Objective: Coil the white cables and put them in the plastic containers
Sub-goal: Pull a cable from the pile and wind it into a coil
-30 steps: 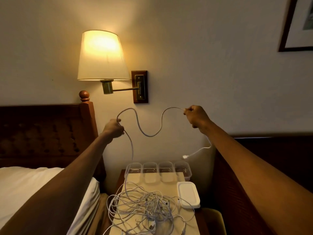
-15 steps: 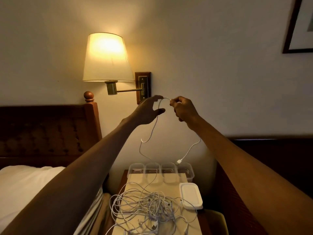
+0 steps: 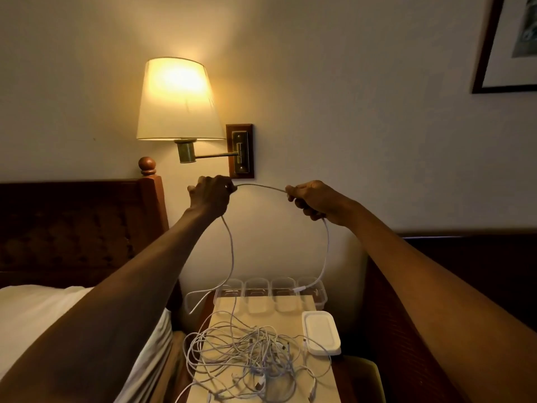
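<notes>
Both my hands are raised in front of the wall, each gripping the same white cable (image 3: pixel 261 187). My left hand (image 3: pixel 210 196) and my right hand (image 3: pixel 312 199) hold a short arched span between them. From the left hand the cable drops toward the tangled pile of white cables (image 3: pixel 250 356) on the nightstand. From the right hand the other end hangs down, its plug (image 3: pixel 300 288) dangling over the row of clear plastic containers (image 3: pixel 257 292) at the back of the nightstand.
A stack of white lids (image 3: pixel 321 333) lies right of the pile. A lit wall lamp (image 3: pixel 178 100) hangs just above my hands. A wooden headboard (image 3: pixel 78 225) and a white pillow (image 3: pixel 32 318) are to the left; dark furniture (image 3: pixel 465 257) is to the right.
My hands came together near the lamp bracket half a second ago and have now spread apart again, with a short span of cable between them. The plug end hangs lower, over the containers.
</notes>
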Demonstrator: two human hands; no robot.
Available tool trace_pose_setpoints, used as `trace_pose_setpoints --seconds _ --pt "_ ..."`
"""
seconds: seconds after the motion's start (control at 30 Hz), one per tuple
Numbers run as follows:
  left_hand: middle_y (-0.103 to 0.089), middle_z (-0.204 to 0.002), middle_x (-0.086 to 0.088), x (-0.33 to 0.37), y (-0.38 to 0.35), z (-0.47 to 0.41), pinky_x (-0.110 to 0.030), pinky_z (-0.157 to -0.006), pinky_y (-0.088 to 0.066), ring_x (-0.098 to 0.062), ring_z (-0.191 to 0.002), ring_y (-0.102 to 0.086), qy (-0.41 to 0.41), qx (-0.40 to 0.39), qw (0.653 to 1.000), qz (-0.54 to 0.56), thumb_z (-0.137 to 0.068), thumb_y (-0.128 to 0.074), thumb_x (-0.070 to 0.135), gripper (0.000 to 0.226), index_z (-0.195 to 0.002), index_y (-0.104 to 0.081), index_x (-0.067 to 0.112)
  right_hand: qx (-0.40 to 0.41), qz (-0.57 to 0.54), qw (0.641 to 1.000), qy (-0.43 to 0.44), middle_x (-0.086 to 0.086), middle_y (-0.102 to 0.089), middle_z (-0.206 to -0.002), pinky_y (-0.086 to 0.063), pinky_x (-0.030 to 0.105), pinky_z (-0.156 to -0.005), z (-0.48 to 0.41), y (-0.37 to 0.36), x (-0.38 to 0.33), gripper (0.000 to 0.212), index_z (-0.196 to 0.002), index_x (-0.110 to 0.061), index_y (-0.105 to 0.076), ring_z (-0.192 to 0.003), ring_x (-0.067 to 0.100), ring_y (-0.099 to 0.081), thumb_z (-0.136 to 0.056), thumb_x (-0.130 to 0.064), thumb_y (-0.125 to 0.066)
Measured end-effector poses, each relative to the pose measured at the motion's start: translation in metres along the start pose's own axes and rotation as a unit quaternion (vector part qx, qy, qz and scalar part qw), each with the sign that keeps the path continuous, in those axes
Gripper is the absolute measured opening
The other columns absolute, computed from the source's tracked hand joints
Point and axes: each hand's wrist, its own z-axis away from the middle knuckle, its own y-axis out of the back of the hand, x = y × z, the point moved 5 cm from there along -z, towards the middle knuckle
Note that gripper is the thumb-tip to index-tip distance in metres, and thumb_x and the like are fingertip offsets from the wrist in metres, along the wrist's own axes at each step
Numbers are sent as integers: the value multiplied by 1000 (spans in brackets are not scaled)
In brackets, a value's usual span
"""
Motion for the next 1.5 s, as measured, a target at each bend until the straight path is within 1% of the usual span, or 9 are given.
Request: trace_pose_setpoints --seconds 0.1,0.2,0.3,0.47,0.6,0.8,1.0,1.17,1.5 --pt "-60 -134 -7 36 2 4 -45 -92 -50 -28 -120 -55 -155 -34 983 95 -90 -68 37 51 -136 -53 20 2 -1 1000 24 -3 -40 -59 -29 18 -41 -4 -3 -6 32 -84 -11 -60 -43 5 -32 -102 -34 -46" --pt "-72 -110 1 61 11 2 -37 -88 -56 -12 -99 -67 -247 -29 957 150 -91 -68 20 24 -115 -68 19 27 -6 999 40 -2 -40 -58 -31 18 -42 -8 -4 -11 34 -82 -11 -59 -43 5 -33 -102 -34 -45" --pt "-71 -108 3 59 15 -5 -23 -82 -56 -4 -93 -64 -225 -19 960 164 -92 -66 11 22 -113 -70 16 42 -37 997 50 -3 -40 -57 -31 18 -42 -7 0 -13 32 -82 -12 -59 -43 6 -34 -102 -34 -46" --pt "-68 -106 5 73 -2 2 -11 -75 -52 1 -95 -67 -167 -214 908 319 -91 -64 3 40 -129 -58 15 62 -45 995 60 -3 -39 -56 -30 19 -41 -5 7 -16 33 -81 -12 -59 -45 7 -32 -102 -33 -45" --pt "-72 -91 -2 71 5 -6 -6 -70 -48 10 -72 -64 -205 -87 947 230 -97 -54 4 19 -106 -71 5 60 -19 997 46 -3 -40 -57 -31 18 -43 -3 7 -15 34 -82 -13 -60 -44 6 -33 -101 -37 -47" --pt "-73 -106 0 15 -15 -13 -34 -79 -57 -16 -92 -69 11 -77 984 160 -97 -57 11 18 -108 -70 18 12 -86 996 10 -6 -39 -57 -29 17 -39 3 10 -17 30 -86 -12 -57 -42 5 -31 -103 -34 -44" --pt "-71 -103 0 75 -5 13 -22 -84 -55 -6 -92 -69 -145 -94 940 293 -96 -60 17 21 -113 -66 6 20 -120 993 9 -3 -39 -60 -28 16 -39 -1 4 -19 28 -90 -10 -57 -44 5 -31 -103 -31 -43" --pt "-65 -81 -4 58 -8 6 -17 -55 -54 -13 -61 -62 -48 -108 937 328 -102 -45 7 18 -97 -63 10 -13 -172 985 -20 -4 -37 -61 -27 15 -38 1 0 -14 29 -90 -11 -56 -45 4 -28 -103 -34 -43" --pt "-64 -127 -1 36 -25 8 -39 -78 -57 -23 -100 -64 2 -130 985 113 -98 -49 6 25 -105 -69 19 -128 -347 924 -94 -7 -33 -53 -22 14 -32 7 -18 -15 38 -69 -18 -44 -37 3 -25 -104 -30 -37"
